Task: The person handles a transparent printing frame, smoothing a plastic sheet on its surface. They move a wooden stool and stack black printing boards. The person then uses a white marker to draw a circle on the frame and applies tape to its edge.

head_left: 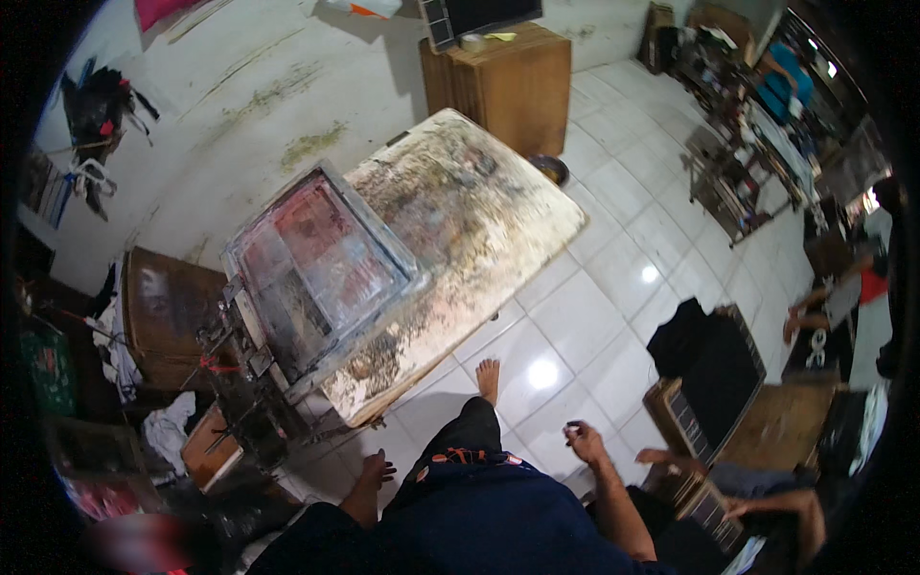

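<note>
My left hand (376, 470) hangs by my leg, fingers apart and empty, below the stained work table (494, 196). My right hand (582, 439) hangs above the tiled floor on my other side, fingers curled round a small dark and white object (575, 428) that I cannot make out. A screen-printing frame (321, 254), with pink and grey smears on its mesh, lies on the table's left part, attached to a dark metal clamp assembly (249, 383). My bare foot (487, 379) shows below the table's near edge.
A wooden cabinet (498, 96) stands behind the table. Clutter (144, 326) lines the left. At lower right are dark cloth on boards (709, 383) and another person's arms (786, 513). More people appear at far right (867, 278) and upper right (786, 86), among racks.
</note>
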Available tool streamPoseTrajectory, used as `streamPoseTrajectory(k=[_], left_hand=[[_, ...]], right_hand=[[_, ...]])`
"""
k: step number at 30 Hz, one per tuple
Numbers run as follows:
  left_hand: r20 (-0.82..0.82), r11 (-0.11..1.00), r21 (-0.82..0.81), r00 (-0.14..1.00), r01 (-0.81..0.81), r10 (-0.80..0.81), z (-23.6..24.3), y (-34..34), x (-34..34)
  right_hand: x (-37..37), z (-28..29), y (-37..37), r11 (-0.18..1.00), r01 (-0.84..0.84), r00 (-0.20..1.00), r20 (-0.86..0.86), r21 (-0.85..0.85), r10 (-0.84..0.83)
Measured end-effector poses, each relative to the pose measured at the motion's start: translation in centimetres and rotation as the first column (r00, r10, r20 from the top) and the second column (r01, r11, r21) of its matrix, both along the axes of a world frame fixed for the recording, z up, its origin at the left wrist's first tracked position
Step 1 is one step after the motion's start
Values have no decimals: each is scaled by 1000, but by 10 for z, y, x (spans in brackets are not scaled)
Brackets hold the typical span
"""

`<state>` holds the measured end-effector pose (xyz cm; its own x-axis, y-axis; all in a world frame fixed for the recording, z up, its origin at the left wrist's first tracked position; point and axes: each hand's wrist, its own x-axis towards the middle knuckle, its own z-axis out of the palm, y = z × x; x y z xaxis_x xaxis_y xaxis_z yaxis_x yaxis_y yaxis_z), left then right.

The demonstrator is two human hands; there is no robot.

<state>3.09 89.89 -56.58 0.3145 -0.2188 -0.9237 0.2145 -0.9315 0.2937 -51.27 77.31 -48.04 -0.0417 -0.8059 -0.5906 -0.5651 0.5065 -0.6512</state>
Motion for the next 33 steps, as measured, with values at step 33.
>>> streamPoseTrajectory(k=[33], left_hand=[[-881, -835, -28, -381, -550, 281, 36, -435, -317]], right_hand=[[281, 115, -792, 96, -903, 342, -564, -419, 752]])
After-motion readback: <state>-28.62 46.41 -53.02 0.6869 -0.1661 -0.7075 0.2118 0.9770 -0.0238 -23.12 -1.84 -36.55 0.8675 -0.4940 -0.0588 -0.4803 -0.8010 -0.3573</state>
